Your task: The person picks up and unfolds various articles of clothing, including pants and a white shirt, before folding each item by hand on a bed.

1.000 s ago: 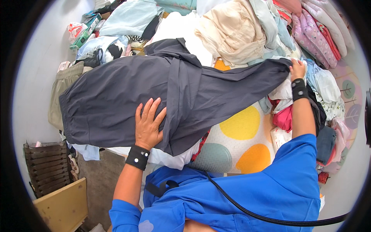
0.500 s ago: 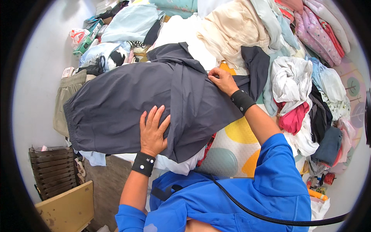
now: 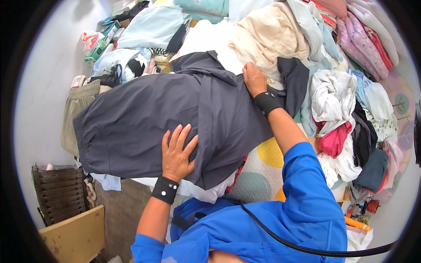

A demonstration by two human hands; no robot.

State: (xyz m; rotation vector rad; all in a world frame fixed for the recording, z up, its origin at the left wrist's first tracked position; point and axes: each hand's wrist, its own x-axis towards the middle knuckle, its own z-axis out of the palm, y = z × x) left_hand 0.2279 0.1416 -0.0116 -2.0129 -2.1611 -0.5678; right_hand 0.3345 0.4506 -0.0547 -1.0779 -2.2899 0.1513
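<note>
A dark grey jacket (image 3: 144, 118) lies spread across the pile in front of me, its elastic hem at the left and one sleeve folded down over its middle. On its near side, beside that folded sleeve, my left hand (image 3: 177, 153) rests flat with fingers spread. My right hand (image 3: 255, 80) is closed at the jacket's far right edge, its fingertips partly hidden; it appears to pinch the cloth there. The other sleeve (image 3: 294, 83) trails off to the right, past my right wrist. Black bands circle both wrists.
Cream cloth (image 3: 267, 35) and white cloth lie beyond the jacket. Crumpled white (image 3: 331, 92) and pink (image 3: 335, 138) garments are heaped at the right. A patterned mat (image 3: 254, 179) shows nearby. A yellowish board (image 3: 76, 234) stands at the lower left, and a black cable (image 3: 298, 245) crosses my front.
My right hand has moved slightly up along the jacket's edge, and its forearm has swung left. My left hand stays flat on the cloth. The jacket lies almost the same.
</note>
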